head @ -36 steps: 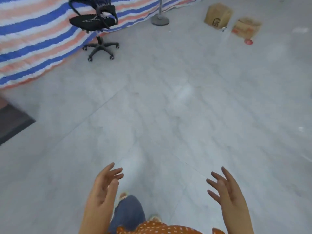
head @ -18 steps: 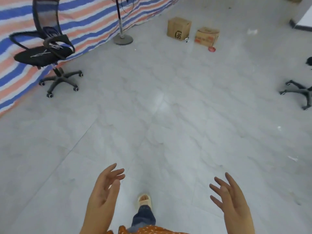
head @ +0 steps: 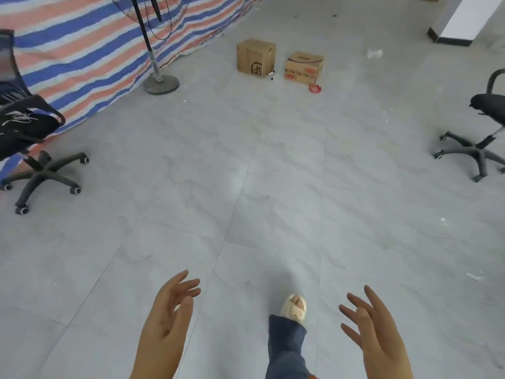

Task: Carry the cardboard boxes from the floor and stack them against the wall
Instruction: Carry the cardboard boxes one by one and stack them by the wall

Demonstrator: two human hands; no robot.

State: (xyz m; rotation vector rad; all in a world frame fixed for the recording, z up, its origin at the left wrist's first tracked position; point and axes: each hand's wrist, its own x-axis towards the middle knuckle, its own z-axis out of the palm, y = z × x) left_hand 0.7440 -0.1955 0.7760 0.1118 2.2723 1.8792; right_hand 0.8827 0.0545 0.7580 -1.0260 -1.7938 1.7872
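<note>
Both hands empty. Left hand (head: 170, 315) and right hand (head: 371, 326) are held out low in front of me, palms turned toward each other, fingers spread and relaxed, well apart.

Two cardboard boxes sit on the floor (head: 273, 187) far ahead, well out of reach. The taller box (head: 255, 58) stands left; the shorter box (head: 304, 67) with red print stands just beside it on the right, a narrow gap between. Some small dark items, possibly markers, lie in that gap at floor level. A red ring-shaped object (head: 316, 88) lies near the shorter box's front corner.

Handling estimate: both boxes look closed and square-sided, so I judge them stiff enough to take a two-handed clamp on opposite side faces, or fingers under the bottom edges. Weight unknown; contents not visible. Cardboard should not be slippery. The shorter box's top looks slightly dented, so I would avoid pressing there.

Change from the earlier frames: boxes now sit larger and lower in view, so I have closed distance. Fan stand (head: 161, 83) and left chair (head: 30, 149) have slid toward the left edge; a second chair (head: 483, 138) shows more fully on the right. My right foot (head: 295, 307) is now forward. Hand pose unchanged.
</note>
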